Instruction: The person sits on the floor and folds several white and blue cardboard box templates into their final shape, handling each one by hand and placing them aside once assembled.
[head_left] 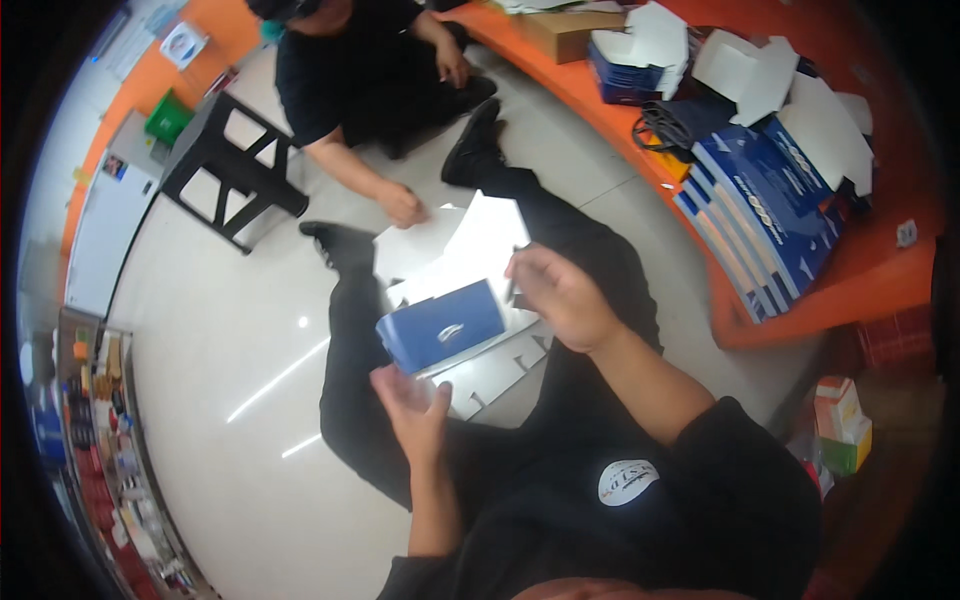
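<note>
A partly folded cardboard box (443, 327) sits between my legs, its blue printed panel turned up toward me and its white inner flaps spread out on the far side. A white slotted strip of cardboard (500, 378) shows along its near side. My right hand (562, 298) is closed at the box's right edge, with fingers bent against a white flap. By the near left corner is my left hand (412, 408), its thumb apart from the fingers; whether it touches the box is hard to tell.
Opposite me a person in black sits, one hand (403, 205) near the white flaps. At right, an orange table (740, 325) bears stacked blue flat cartons (765, 205) and open boxes. A black stool (225, 150) stands far left; shelves (125, 480) line the left side.
</note>
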